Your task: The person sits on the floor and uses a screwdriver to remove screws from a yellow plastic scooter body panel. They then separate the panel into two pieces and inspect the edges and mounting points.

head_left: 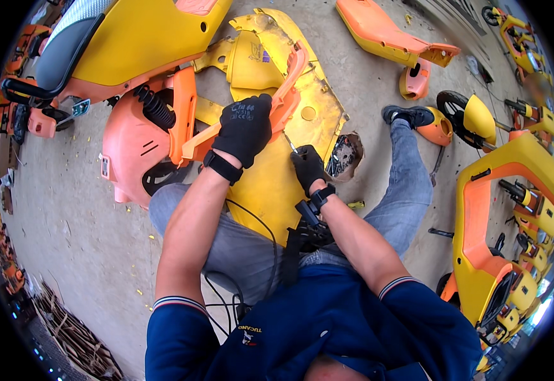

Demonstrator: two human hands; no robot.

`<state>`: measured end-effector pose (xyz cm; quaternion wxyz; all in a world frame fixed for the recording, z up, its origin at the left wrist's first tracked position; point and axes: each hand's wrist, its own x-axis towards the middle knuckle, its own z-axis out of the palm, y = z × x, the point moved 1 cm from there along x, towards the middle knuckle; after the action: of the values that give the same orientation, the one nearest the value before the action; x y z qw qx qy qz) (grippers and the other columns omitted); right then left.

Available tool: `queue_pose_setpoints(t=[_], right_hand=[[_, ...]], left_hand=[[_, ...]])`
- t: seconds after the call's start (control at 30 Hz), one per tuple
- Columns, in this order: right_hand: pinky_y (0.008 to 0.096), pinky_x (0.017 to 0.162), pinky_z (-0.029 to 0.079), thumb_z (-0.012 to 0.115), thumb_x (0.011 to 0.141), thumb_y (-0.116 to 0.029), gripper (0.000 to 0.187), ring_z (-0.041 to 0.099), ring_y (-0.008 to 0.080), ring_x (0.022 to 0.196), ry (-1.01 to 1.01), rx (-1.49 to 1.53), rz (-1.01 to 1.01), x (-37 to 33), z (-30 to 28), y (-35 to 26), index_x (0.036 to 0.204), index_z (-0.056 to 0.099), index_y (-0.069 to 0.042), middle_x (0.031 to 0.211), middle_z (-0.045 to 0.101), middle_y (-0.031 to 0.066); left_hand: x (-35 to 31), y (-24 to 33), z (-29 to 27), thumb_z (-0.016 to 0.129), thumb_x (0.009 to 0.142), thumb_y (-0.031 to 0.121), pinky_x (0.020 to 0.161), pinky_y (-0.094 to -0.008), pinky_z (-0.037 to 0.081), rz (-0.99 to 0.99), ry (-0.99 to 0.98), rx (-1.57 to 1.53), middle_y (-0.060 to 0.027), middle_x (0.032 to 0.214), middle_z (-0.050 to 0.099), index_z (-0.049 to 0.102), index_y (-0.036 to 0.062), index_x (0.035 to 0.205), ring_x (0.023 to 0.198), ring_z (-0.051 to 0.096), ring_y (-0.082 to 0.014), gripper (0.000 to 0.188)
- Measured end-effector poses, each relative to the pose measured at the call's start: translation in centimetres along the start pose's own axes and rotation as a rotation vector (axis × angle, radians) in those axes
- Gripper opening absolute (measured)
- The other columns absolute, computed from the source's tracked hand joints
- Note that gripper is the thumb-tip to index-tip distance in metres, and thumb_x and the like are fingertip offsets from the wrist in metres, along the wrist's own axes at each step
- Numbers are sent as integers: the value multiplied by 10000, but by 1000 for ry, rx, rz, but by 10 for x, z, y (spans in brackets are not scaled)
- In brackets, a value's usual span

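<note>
In a black glove, my left hand (245, 125) is closed around a long orange plastic bracket (288, 82) and holds it above a scuffed yellow body panel (318, 101). My right hand (307, 167), gloved too, pinches a thin metal-tipped tool (291, 143) whose kind I cannot make out. Its tip points at the orange bracket's lower end; whether they touch is unclear. A second yellow panel (261, 203) lies between my legs beneath both hands. Just right of my right hand stands an open container (352, 154) of small dark parts, probably fasteners.
On the left stands a partly built yellow scooter (143, 38) with an orange rear fender (137, 143). A yellow-orange scooter frame (474, 209) stands at the right. An orange-yellow body shell (378, 32) lies on the floor ahead. Cables (255, 216) hang by my left leg.
</note>
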<state>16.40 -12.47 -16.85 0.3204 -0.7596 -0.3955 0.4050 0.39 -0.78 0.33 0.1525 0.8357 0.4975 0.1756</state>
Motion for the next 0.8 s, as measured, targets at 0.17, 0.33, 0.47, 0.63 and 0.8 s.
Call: queue_pose_setpoints(t=[0.17, 0.33, 0.47, 0.63, 0.8], right_hand=[[402, 700, 507, 626, 888, -275, 243, 666, 303, 752, -62, -50, 5, 7, 2, 7, 951, 616, -41, 787, 667, 133], [420, 713, 504, 609, 894, -295, 265, 668, 320, 797, 18, -28, 27, 6, 9, 8, 955, 619, -37, 833, 678, 168], [426, 733, 505, 626, 883, -294, 263, 667, 327, 824, -19, -23, 33, 2, 0, -7, 948, 608, -40, 842, 679, 177], [374, 692, 495, 678, 861, -225, 203, 643, 257, 739, -29, -59, -39, 19, 16, 26, 910, 611, -40, 761, 660, 113], [410, 736, 504, 612, 890, -273, 242, 661, 335, 810, 24, -34, 1, 5, 11, -2, 874, 627, -32, 827, 680, 163]], left_hand=[[0, 2, -2, 595, 782, 68, 725, -486, 494, 9, 2, -1, -166, 820, 643, 573, 76, 901, 822, 631, -381, 121], [-1, 1, 0, 593, 783, 66, 725, -487, 492, 22, 36, -21, -167, 820, 641, 576, 76, 906, 826, 630, -381, 124], [-2, 2, -3, 593, 783, 67, 726, -489, 491, 6, 19, -18, -168, 820, 640, 574, 75, 903, 826, 629, -383, 122], [1, 5, -3, 592, 786, 74, 725, -492, 489, 1, -1, -17, -171, 815, 638, 572, 77, 896, 827, 628, -385, 112], [-1, 1, -2, 592, 787, 77, 721, -494, 488, -11, -5, -11, -173, 811, 639, 573, 79, 897, 826, 629, -387, 111]])
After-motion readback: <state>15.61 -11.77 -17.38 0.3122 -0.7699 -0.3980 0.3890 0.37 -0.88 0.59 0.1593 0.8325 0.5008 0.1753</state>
